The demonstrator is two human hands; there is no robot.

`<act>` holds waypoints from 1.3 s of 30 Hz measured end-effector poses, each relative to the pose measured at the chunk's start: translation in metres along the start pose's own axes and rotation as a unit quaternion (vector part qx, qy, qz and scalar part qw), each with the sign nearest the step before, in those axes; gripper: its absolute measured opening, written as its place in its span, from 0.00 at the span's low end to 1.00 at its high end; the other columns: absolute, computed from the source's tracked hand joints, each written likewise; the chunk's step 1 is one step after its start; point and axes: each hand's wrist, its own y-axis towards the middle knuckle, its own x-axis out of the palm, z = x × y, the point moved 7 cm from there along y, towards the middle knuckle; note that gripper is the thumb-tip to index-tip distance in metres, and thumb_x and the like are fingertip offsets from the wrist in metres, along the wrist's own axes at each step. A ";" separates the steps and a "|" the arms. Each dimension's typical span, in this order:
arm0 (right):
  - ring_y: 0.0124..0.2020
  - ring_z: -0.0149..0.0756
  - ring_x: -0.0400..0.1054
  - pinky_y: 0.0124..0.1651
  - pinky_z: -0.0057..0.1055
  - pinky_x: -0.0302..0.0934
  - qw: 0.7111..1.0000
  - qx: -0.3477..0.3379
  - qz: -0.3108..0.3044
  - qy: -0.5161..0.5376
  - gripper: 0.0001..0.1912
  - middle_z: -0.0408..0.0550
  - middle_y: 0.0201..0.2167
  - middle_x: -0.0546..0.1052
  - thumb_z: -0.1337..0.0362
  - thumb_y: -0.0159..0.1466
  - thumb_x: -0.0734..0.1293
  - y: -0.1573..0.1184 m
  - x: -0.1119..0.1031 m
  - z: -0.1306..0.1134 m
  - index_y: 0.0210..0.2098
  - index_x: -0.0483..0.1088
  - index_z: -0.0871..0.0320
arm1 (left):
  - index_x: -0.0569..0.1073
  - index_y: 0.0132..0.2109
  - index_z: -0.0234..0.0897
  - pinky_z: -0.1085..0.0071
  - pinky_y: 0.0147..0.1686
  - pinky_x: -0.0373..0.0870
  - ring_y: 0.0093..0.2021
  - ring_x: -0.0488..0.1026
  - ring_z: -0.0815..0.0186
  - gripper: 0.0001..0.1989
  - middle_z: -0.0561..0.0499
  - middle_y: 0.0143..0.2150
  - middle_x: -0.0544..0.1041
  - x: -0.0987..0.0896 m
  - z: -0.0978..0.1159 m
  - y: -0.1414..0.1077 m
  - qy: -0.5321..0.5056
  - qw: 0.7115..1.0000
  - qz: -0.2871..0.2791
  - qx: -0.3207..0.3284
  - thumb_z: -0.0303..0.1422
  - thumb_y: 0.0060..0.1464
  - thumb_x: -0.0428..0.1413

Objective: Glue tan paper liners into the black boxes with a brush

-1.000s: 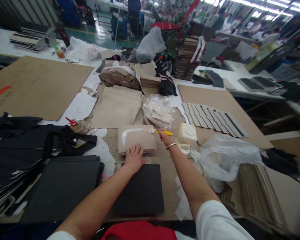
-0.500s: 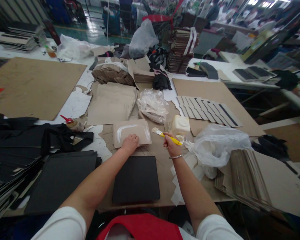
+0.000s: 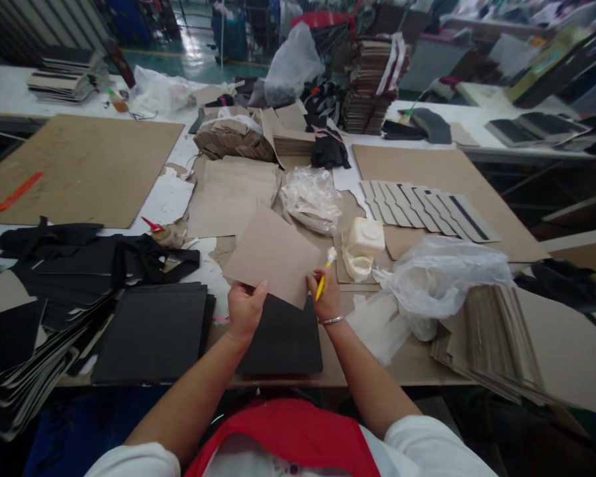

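A tan cardboard sheet (image 3: 275, 255) is lifted and tilted above a black panel (image 3: 283, 341). My left hand (image 3: 247, 308) pinches its lower left edge, thumb on top. My right hand (image 3: 325, 295) is closed around a brush with a yellow handle (image 3: 320, 287), bristles pointing up, and its fingers meet the sheet's right corner. No white marking shows on the face of the sheet turned to me. To the right of the brush stands a cut-open cream container (image 3: 365, 242).
Black panels (image 3: 151, 331) are stacked at left, beside black fabric strips (image 3: 139, 262). A glue bottle (image 3: 163, 233) lies behind them. On the right are a clear plastic bag (image 3: 442, 271) and stacked boards (image 3: 496, 338). Crumpled plastic (image 3: 310, 199) lies ahead.
My left hand has gone from resting on the white-marked cardboard to gripping a raised sheet. My right hand has moved left to the sheet, and the brush has turned upright.
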 end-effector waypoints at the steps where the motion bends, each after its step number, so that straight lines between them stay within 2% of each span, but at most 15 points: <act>1: 0.31 0.35 0.70 0.37 0.34 0.65 1.000 -0.009 0.022 -0.013 0.17 0.47 0.30 0.73 0.51 0.61 0.61 -0.004 -0.004 -0.001 0.40 0.62 0.58 | 0.70 0.41 0.34 0.69 0.40 0.71 0.37 0.74 0.66 0.16 0.49 0.36 0.77 0.001 -0.006 -0.007 -0.039 0.999 -0.005 -0.023 0.35 0.45 0.60; 4: 0.29 0.32 0.67 0.36 0.31 0.64 0.997 -0.022 0.060 -0.033 0.15 0.44 0.28 0.71 0.54 0.61 0.61 -0.019 -0.024 0.003 0.41 0.60 0.57 | 0.68 0.48 0.38 0.69 0.38 0.72 0.40 0.74 0.65 0.22 0.48 0.42 0.76 -0.003 -0.028 -0.023 -0.148 0.983 -0.032 -0.104 0.38 0.46 0.60; 7: 0.29 0.33 0.67 0.35 0.31 0.62 0.994 -0.041 0.051 -0.086 0.12 0.45 0.30 0.71 0.56 0.63 0.59 -0.038 -0.043 0.018 0.41 0.61 0.57 | 0.68 0.48 0.41 0.71 0.32 0.73 0.39 0.74 0.67 0.20 0.49 0.44 0.75 -0.027 -0.057 -0.035 -0.177 0.968 -0.014 -0.177 0.43 0.49 0.57; 9: 0.30 0.34 0.68 0.34 0.31 0.62 0.989 -0.057 0.027 -0.132 0.11 0.47 0.31 0.72 0.56 0.63 0.59 -0.053 -0.050 0.031 0.40 0.62 0.57 | 0.71 0.42 0.38 0.73 0.28 0.72 0.34 0.73 0.68 0.18 0.50 0.38 0.75 -0.050 -0.078 -0.046 -0.112 0.971 -0.001 -0.209 0.46 0.48 0.56; 12: 0.31 0.35 0.69 0.33 0.31 0.62 0.981 -0.081 -0.020 -0.175 0.11 0.49 0.32 0.73 0.56 0.64 0.58 -0.079 -0.047 0.052 0.39 0.63 0.57 | 0.75 0.33 0.34 0.74 0.24 0.69 0.27 0.69 0.69 0.17 0.52 0.28 0.73 -0.075 -0.104 -0.064 0.065 0.972 -0.046 -0.219 0.46 0.47 0.57; 16: 0.31 0.36 0.69 0.34 0.32 0.63 0.974 -0.096 -0.068 -0.196 0.14 0.50 0.31 0.74 0.55 0.65 0.55 -0.106 -0.028 0.070 0.38 0.65 0.58 | 0.75 0.28 0.35 0.72 0.31 0.66 0.29 0.70 0.67 0.15 0.51 0.26 0.74 -0.093 -0.113 -0.078 0.273 0.946 -0.124 -0.124 0.42 0.51 0.54; 19: 0.32 0.38 0.68 0.36 0.35 0.63 0.975 -0.086 -0.088 -0.188 0.16 0.50 0.31 0.74 0.54 0.65 0.54 -0.113 -0.013 0.076 0.37 0.65 0.58 | 0.75 0.27 0.35 0.71 0.35 0.64 0.31 0.70 0.66 0.14 0.50 0.28 0.75 -0.099 -0.119 -0.080 0.348 0.920 -0.155 -0.089 0.41 0.52 0.53; 23: 0.32 0.39 0.68 0.37 0.37 0.64 0.975 -0.051 -0.120 -0.181 0.16 0.51 0.32 0.74 0.53 0.65 0.54 -0.113 0.004 0.085 0.37 0.66 0.57 | 0.74 0.26 0.35 0.71 0.32 0.60 0.28 0.68 0.67 0.16 0.50 0.25 0.74 -0.107 -0.136 -0.077 0.382 0.898 -0.170 -0.138 0.42 0.52 0.51; 26: 0.32 0.40 0.69 0.36 0.38 0.64 0.974 -0.031 -0.128 -0.184 0.16 0.52 0.32 0.74 0.53 0.64 0.55 -0.114 0.009 0.091 0.37 0.66 0.57 | 0.73 0.25 0.34 0.72 0.29 0.58 0.27 0.67 0.67 0.17 0.51 0.23 0.73 -0.110 -0.145 -0.074 0.374 0.896 -0.170 -0.169 0.43 0.51 0.51; 33: 0.30 0.39 0.69 0.33 0.37 0.63 0.975 0.005 -0.121 -0.186 0.18 0.52 0.31 0.74 0.51 0.63 0.55 -0.114 0.013 0.103 0.38 0.65 0.59 | 0.73 0.24 0.34 0.72 0.28 0.57 0.26 0.68 0.67 0.19 0.52 0.23 0.73 -0.110 -0.152 -0.070 0.364 0.890 -0.191 -0.196 0.45 0.50 0.52; 39: 0.31 0.40 0.70 0.34 0.38 0.64 0.978 0.030 -0.105 -0.179 0.19 0.53 0.33 0.75 0.51 0.63 0.56 -0.113 0.015 0.104 0.41 0.64 0.60 | 0.72 0.23 0.34 0.73 0.28 0.57 0.26 0.67 0.67 0.18 0.52 0.21 0.72 -0.109 -0.154 -0.067 0.381 0.879 -0.216 -0.186 0.45 0.49 0.52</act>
